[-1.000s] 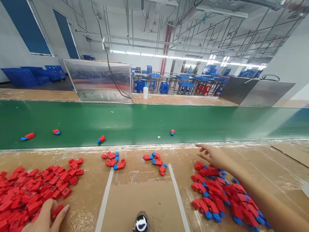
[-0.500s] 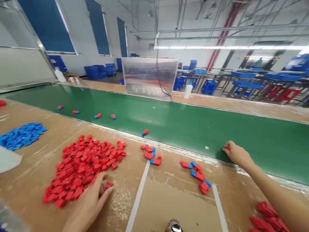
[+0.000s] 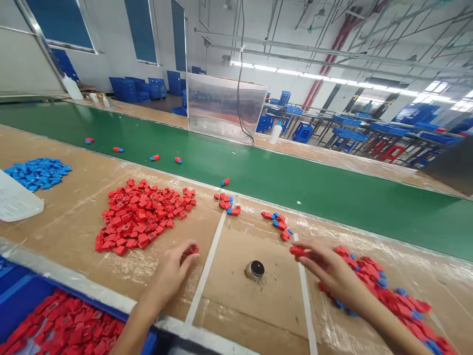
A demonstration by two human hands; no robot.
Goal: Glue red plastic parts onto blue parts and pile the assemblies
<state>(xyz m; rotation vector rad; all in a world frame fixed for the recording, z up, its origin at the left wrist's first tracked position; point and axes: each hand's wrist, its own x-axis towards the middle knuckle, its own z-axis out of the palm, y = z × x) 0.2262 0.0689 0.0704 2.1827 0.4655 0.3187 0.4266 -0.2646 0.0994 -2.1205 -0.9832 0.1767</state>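
Pinching a small red block (image 3: 193,249) between thumb and fingers, the left hand (image 3: 173,266) is just below the centre of the frame, to the left of a white tape strip (image 3: 207,271). Right of centre, the right hand (image 3: 330,264) has its fingertips clamped on a red piece (image 3: 296,252), partly hidden by the fingers, near the second tape strip (image 3: 306,296). Between the hands, a round post with a black top (image 3: 256,269) stands up from the counter (image 3: 269,308). A heap of red blocks (image 3: 144,214) spreads left of centre, and a pile of blue parts (image 3: 39,172) lies at the far left, near a white container (image 3: 18,199). At the lower right, partly behind the right forearm, is a pile of red-and-blue pieces (image 3: 386,296). Two small clusters of such pieces lie along the counter's far edge, and five more sit apart on the green belt (image 3: 314,182) beyond. More red blocks fill a blue bin (image 3: 18,291) at the lower left. A white bottle (image 3: 275,134) stands behind the belt.
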